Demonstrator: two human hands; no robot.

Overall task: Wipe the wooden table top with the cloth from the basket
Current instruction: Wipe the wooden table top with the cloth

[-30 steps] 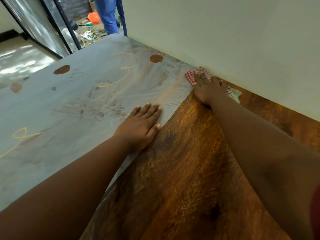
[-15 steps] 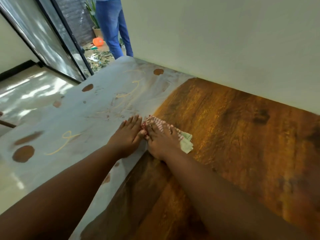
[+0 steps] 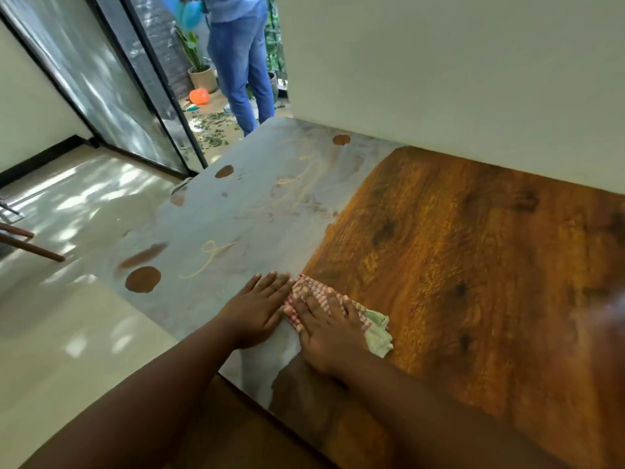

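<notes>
The wooden table top [image 3: 473,258] shows bare brown wood on its right part and a grey dusty film with streaks and round clean spots on its left part. My right hand [image 3: 328,330] lies flat on a red-checked and pale green cloth [image 3: 375,328], pressing it to the table near the front edge, where dust meets clean wood. My left hand [image 3: 257,306] rests flat, palm down, on the dusty part just left of the cloth, fingers touching its edge. No basket is in view.
A pale wall [image 3: 456,79] runs along the table's far side. A person in blue jeans [image 3: 243,69] stands beyond the table's far left corner by a glass sliding door [image 3: 111,89]. Leaves, an orange object and a potted plant [image 3: 199,74] lie behind. Glossy floor [image 3: 67,316] is at left.
My right hand has dragged the cloth from the wall side across the table toward the front edge. My left hand has also slid nearer, staying beside the cloth.
</notes>
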